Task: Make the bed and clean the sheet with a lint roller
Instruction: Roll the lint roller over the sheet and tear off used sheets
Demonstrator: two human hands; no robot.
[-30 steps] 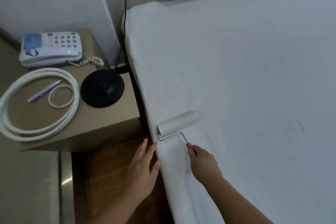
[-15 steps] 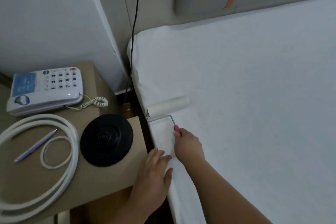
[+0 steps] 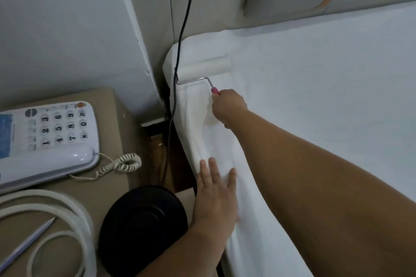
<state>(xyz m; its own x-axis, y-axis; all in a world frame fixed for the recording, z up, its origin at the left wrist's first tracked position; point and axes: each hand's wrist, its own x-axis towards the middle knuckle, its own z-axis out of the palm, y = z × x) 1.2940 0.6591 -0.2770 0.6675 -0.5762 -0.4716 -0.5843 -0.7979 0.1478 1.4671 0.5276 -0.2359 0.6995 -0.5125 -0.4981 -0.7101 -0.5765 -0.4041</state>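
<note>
Rolling along the bed's edge at upper centre of the frame, one lint roller (image 3: 206,68) rests on the white sheet (image 3: 315,96), close to the mattress corner, its pink handle clenched in the right hand (image 3: 228,107). The left hand (image 3: 215,195), fingers straight and spread, presses flat on the sheet's side fold at lower centre — holding the cloth taut, it seems. One black cable (image 3: 180,56) hangs down the wall and crosses just beside the roller's left end; a push further that way could snag the wire frame on it or run the roller off the corner. If the flat hand lets go, the sticky drum may drag the sheet into a ridge, and creases already show between the two hands. On the bedside table (image 3: 112,101) at left — one corded telephone (image 3: 45,139), one black round base (image 3: 144,229), one pen (image 3: 24,245) and two white rings (image 3: 67,209), the smaller lying inside the larger. An elbow swung wide might knock the base.
</note>
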